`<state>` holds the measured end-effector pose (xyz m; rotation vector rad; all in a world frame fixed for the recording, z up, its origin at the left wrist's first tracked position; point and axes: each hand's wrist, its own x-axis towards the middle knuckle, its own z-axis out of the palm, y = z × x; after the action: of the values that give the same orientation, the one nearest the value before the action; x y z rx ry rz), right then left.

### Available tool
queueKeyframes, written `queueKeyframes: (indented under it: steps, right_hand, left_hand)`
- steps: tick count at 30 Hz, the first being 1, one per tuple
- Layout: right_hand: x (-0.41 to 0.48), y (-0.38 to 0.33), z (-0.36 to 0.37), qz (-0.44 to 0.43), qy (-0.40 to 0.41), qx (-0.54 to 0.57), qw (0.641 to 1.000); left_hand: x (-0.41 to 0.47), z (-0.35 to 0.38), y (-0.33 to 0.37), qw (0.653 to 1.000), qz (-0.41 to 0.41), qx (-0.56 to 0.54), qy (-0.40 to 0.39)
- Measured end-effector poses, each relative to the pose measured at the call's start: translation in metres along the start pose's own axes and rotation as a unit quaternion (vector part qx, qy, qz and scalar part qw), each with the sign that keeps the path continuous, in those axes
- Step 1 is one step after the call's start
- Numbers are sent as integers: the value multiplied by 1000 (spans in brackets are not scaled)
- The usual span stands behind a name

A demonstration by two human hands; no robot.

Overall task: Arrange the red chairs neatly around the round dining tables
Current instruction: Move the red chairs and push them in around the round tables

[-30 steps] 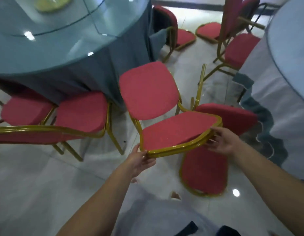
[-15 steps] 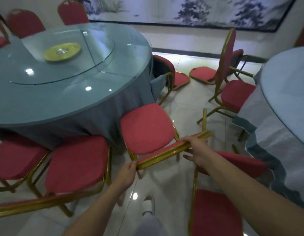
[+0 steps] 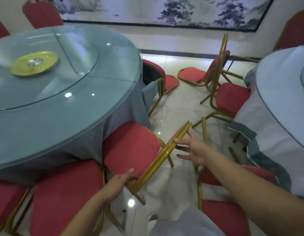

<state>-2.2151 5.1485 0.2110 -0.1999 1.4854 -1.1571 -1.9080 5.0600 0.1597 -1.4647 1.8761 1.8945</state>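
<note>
Head view: left hand [image 3: 119, 182] grip clamped on chair back [image 3: 162, 155]; right hand [image 3: 194, 149] fingers apart beside its edge.

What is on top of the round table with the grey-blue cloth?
On the round table lies a glass turntable, and on that a yellow-green dish. The cloth hides the table's legs and whatever is beneath.

floor [image 3: 178, 108]: glossy pale tiles | wall [image 3: 165, 41]: cream | painting [image 3: 165, 11]: ink landscape
</note>
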Motion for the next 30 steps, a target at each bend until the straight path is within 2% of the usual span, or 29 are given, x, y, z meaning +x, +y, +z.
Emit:
queueKeyframes:
  steps: [3,6,11,14,17,20,25,30]
  right_hand:
    - [17,-20,-4,-2,-3,-15,1000]
    - [40,-43,-9,-11,-11,-22,1000]
    - [91,-76,-8,-64,-49,-68,994]
    - [113,-90,-22,-59,-90,-107,988]
    - [133,-115,-73,-53,-124,-146,980]
    - [155,-143,-156,-50,-88,-156,983]
    - [177,-192,-289,-69,43,-100,992]
    - [201,-239,-324,-99,76,-76,989]
  left_hand:
    - [34,-7,44,999,39,-28,8]
    - [68,-7,95,996,81,-11,25]
    - [135,-2,187,989,140,-4,37]
    - [176,5,244,989,123,-44,72]
    - [214,15,296,990,112,-36,75]
    - [247,28,339,991,104,0,81]
    - [284,62,381,986,125,35,103]
    - [337,77,430,986,117,108,50]
